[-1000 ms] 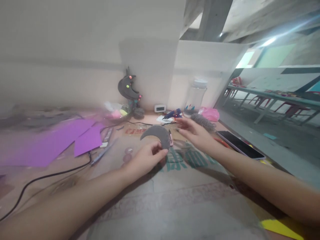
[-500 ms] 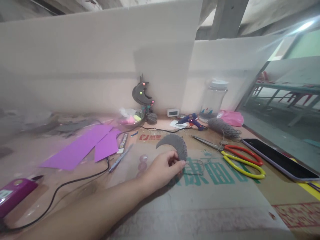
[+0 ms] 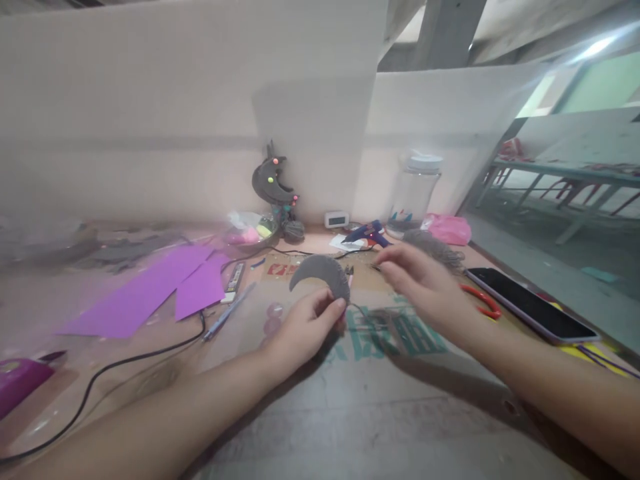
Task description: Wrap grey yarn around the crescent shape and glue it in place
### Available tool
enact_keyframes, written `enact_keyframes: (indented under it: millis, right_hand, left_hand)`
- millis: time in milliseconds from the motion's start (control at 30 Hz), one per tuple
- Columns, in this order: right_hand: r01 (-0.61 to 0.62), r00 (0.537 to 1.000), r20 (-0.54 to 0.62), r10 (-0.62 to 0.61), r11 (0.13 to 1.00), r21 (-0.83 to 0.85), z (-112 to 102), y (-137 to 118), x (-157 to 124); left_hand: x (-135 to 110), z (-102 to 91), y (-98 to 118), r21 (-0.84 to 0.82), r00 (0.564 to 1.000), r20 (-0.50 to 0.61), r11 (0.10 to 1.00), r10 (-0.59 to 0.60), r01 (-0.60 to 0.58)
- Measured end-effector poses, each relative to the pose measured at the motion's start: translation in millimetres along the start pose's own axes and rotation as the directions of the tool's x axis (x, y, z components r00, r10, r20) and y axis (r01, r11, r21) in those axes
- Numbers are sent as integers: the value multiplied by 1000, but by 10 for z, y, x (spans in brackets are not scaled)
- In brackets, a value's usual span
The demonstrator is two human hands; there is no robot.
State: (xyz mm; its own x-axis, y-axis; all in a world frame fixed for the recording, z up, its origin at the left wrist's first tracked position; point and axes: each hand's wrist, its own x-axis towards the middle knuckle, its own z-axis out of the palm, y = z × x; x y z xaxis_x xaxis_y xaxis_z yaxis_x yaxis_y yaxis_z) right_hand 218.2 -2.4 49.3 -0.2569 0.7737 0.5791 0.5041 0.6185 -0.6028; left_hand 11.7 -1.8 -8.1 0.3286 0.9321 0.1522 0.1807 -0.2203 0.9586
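My left hand point(image 3: 315, 317) pinches the lower end of a grey felt crescent moon point(image 3: 325, 270) between thumb and fingers. Stitches run along the moon's outer right edge. A loose thread point(image 3: 367, 317) trails from it to the right over the mat. Coming in from the right, my right hand point(image 3: 420, 280) hovers over the scissors, its thumb and fingertips close together. Whatever may be between those fingertips is too small or blurred to make out. Most of the scissors is hidden by this hand; a red handle loop point(image 3: 487, 303) shows beside the wrist.
At the back are a pinned grey moon point(image 3: 270, 180), a small clock point(image 3: 337, 219), a blue glue gun point(image 3: 367, 231), a clear bottle point(image 3: 414, 193) and grey yarn point(image 3: 435, 250). Purple sheets point(image 3: 135, 293) and a pen point(image 3: 227, 313) lie left. A phone point(image 3: 530, 303) lies right.
My right hand has entered from the right and now covers most of the scissors. My left hand keeps hold of the felt moon. The whole view has shifted slightly.
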Motion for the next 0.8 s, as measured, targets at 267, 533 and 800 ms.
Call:
enact_keyframes:
  millis: [267, 533, 800]
  right_hand:
    - [-165, 962, 227, 153, 986, 35, 453, 155, -104]
    - [-313, 935, 270, 230, 891, 328, 510, 253, -209]
    - [-262, 928, 335, 164, 925, 274, 492, 273, -215]
  left_hand:
    - [-39, -1, 38, 272, 996, 29, 958, 87, -91]
    - [-23, 0, 20, 102, 997, 40, 992, 65, -69]
    - [-13, -7, -53, 105, 978, -127, 979, -163, 176]
